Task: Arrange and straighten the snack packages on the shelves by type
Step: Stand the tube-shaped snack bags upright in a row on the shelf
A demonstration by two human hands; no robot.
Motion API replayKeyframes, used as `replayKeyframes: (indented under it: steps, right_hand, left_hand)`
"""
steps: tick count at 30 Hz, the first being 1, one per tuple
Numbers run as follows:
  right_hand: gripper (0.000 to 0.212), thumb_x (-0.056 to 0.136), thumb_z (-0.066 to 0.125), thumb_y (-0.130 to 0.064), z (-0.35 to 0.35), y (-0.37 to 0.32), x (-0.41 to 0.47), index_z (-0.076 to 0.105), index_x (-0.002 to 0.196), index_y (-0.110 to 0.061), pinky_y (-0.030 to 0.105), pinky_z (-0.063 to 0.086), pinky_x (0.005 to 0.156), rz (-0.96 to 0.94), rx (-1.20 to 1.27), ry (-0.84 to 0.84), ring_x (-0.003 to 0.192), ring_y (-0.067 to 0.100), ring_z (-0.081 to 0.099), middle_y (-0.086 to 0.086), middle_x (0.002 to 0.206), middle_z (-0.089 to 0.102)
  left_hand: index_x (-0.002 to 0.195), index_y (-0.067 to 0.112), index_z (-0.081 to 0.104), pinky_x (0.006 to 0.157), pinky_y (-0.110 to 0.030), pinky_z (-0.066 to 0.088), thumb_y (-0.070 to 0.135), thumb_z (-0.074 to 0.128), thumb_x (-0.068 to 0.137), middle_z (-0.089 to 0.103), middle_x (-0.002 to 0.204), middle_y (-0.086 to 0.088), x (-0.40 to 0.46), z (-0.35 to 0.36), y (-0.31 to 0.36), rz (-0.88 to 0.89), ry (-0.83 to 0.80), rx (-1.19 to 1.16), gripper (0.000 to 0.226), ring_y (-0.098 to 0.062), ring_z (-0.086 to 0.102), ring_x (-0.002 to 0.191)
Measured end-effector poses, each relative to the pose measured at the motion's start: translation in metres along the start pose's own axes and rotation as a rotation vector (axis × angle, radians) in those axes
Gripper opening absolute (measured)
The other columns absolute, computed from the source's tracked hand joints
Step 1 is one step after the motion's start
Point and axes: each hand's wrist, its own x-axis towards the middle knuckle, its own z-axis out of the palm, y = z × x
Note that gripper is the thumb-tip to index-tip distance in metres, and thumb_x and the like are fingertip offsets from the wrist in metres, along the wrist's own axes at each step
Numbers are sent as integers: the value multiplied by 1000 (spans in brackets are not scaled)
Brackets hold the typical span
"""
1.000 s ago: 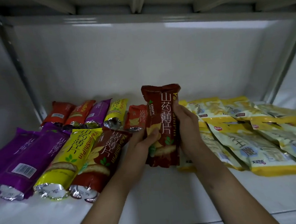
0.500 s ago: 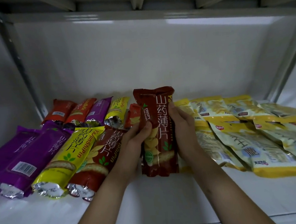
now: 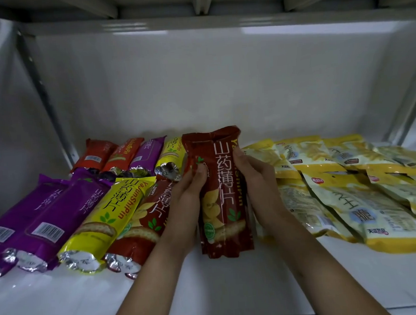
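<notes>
Fingers [image 3: 198, 175] of your left hand [image 3: 187, 195] and right hand [image 3: 255, 178] curl around the dark red yam-chip pack [image 3: 223, 193], gripping both edges, upright on the shelf [image 3: 211, 292].

Dim, cool light inside the shelf [image 3: 211, 292], with wide-angle bending at the edges.
Light enters from the front and above, leaving pale streaks of glare on the back panel [image 3: 221, 82] near its top. The foil packet ends [image 3: 79, 261] glint. The side posts [image 3: 42, 95] curve outward. The yellow bags [image 3: 352, 196] at far right look soft and smeared.
</notes>
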Motion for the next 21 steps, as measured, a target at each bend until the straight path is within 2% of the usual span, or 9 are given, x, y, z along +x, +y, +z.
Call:
replayKeyframes:
  steps: [4, 7, 9, 11, 13, 14, 16, 18, 21]
  right_hand:
    - [30, 100, 67, -31, -4, 0, 3, 81, 94, -5, 44, 63, 83, -44, -101, 29, 86, 29, 78, 10, 91, 81]
    - [42, 99, 67, -36, -4, 2, 2, 78, 89, 4, 54, 62, 80, -75, -231, -3, 81, 36, 77, 15, 85, 79]
    - [55, 99, 65, -45, -1, 4, 0, 75, 89, 8, 56, 61, 82, -110, -277, -41, 80, 37, 75, 17, 84, 78]
    - [59, 96, 62, -53, 0, 3, -2, 75, 86, 3, 51, 62, 80, -134, -293, -58, 80, 31, 76, 12, 83, 78]
    - [51, 94, 59, -55, -4, 1, -2, 75, 82, -8, 40, 61, 71, -139, -297, -71, 76, 23, 75, 3, 80, 77]
    - [50, 95, 58, -57, -7, -1, -2, 74, 83, -11, 40, 60, 70, -112, -316, -107, 76, 22, 75, 2, 81, 77]
    - [55, 95, 54, -63, -12, -3, -1, 76, 91, -12, 46, 62, 79, -4, -372, -246, 85, 26, 77, 4, 91, 80]
    - [55, 94, 53, -66, -15, -6, -3, 79, 96, -19, 44, 60, 86, 83, -410, -374, 91, 24, 78, 0, 98, 81]
    - [53, 89, 61, -68, -19, -13, -4, 80, 102, -20, 43, 63, 81, 153, -424, -459, 91, 22, 79, 0, 100, 82]
  left_hand:
    - [125, 17, 74, 110, -57, 50, 43, 57, 103, 75, 123, -13, -1, 3, 0, -58, 0, -55, 38, -34, 72, 115]
    - [128, 16, 71, 109, -56, 51, 50, 54, 103, 75, 124, -13, -2, 5, 1, -44, 22, -48, 46, -34, 72, 115]
    - [124, 14, 73, 106, -58, 53, 47, 54, 104, 77, 118, -14, -1, 2, 2, -18, 61, -24, 43, -35, 74, 111]
    - [120, 14, 76, 104, -59, 54, 45, 55, 104, 78, 115, -14, 0, -1, 4, -14, 82, -22, 40, -36, 75, 107]
    - [117, 14, 77, 104, -60, 54, 45, 55, 104, 78, 114, -14, 0, -1, 5, -17, 97, -20, 40, -35, 76, 105]
    - [117, 15, 77, 103, -59, 54, 45, 55, 104, 78, 113, -13, 0, -1, 5, -13, 110, -20, 39, -34, 76, 104]
    - [118, 16, 77, 103, -59, 54, 44, 55, 105, 79, 114, -12, 0, 0, 5, 3, 135, -25, 38, -33, 76, 104]
    - [116, 16, 77, 102, -59, 55, 44, 54, 105, 79, 111, -11, 1, -1, 5, 26, 171, -17, 38, -33, 77, 103]
    - [108, 17, 78, 98, -58, 58, 45, 53, 106, 81, 105, -9, 0, 0, 6, 71, 227, 26, 38, -31, 78, 98]
